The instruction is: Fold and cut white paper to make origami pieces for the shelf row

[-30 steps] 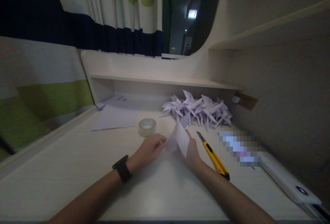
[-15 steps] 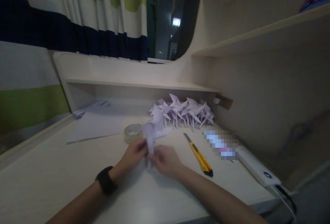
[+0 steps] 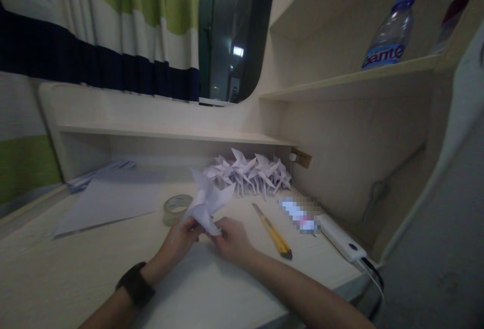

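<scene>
Both of my hands hold one folded white paper piece point(image 3: 207, 204) just above the pale desk point(image 3: 68, 268). My left hand point(image 3: 180, 240), with a black watch on its wrist, pinches the paper's lower left. My right hand point(image 3: 233, 240) pinches its lower right, fingertips almost meeting the left ones. The paper's pointed flaps stick up and to the right. A pile of similar folded paper shapes point(image 3: 249, 170) lies at the back of the desk, apart from my hands.
A roll of clear tape point(image 3: 176, 208) sits just left of the paper. A yellow utility knife point(image 3: 273, 231) lies to the right, then a blurred item point(image 3: 300, 214) and a white power bank point(image 3: 342, 238). Flat paper sheets point(image 3: 109, 199) lie at left. A water bottle point(image 3: 389, 31) stands on the upper shelf.
The view swung to the right and up. The paper went from a flat folded sheet to a shape with spread pointed flaps, and my hands closed together under it.
</scene>
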Tool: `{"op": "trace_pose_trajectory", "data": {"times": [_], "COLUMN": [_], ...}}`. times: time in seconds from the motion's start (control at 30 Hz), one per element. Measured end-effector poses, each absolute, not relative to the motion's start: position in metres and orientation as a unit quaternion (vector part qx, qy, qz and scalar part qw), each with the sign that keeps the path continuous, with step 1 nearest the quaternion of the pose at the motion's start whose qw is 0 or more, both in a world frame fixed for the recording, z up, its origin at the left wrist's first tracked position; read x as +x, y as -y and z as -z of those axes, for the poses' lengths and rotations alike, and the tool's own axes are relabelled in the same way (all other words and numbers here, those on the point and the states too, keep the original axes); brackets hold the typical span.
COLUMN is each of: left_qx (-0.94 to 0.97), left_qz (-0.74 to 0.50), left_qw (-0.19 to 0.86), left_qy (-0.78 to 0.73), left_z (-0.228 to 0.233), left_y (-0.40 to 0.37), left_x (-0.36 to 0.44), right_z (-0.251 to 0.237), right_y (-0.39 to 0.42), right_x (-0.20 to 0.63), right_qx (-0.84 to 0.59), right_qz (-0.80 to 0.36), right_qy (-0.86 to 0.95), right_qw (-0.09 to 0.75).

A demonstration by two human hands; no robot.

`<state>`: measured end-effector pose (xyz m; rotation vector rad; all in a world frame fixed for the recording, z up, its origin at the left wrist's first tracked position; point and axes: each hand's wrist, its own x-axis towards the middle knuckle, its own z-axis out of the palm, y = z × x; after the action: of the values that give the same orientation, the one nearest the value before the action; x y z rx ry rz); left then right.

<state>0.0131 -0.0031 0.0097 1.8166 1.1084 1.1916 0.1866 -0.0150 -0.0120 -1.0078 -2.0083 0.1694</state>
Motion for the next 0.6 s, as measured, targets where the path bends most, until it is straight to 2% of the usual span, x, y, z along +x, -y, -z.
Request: {"op": "trace_pose_trajectory", "data": {"times": [0.17, 0.3, 0.37, 0.6], "left_qx": [0.753, 0.768, 0.782, 0.791], "left_qz": [-0.432, -0.423, -0.391, -0.285], "left_qw": [0.233, 0.016, -0.058, -0.119], "left_qy": [-0.440, -0.480, -0.481, -0.529], "left_z": [-0.014, -0.020, -0.018, -0.013], "left_y": [-0.002, -0.003, -0.006, -0.009], "left_x": [0.004, -0.011, -0.018, -0.025], "right_z": [0.006, -0.005, -0.011, -0.037], "right_y": [0.012, 0.000, -0.012, -0.067], "right_x": [0.190, 0.204, 0.218, 0.284], "right_qx": [-0.471, -0.536, -0.574, -0.720], "right_qz": [-0.061, -0.070, -0.061, 0.036], "right_qy": [0.771, 0.721, 0.689, 0.590], "right_qw": [0.424, 0.434, 0.438, 0.363]}}
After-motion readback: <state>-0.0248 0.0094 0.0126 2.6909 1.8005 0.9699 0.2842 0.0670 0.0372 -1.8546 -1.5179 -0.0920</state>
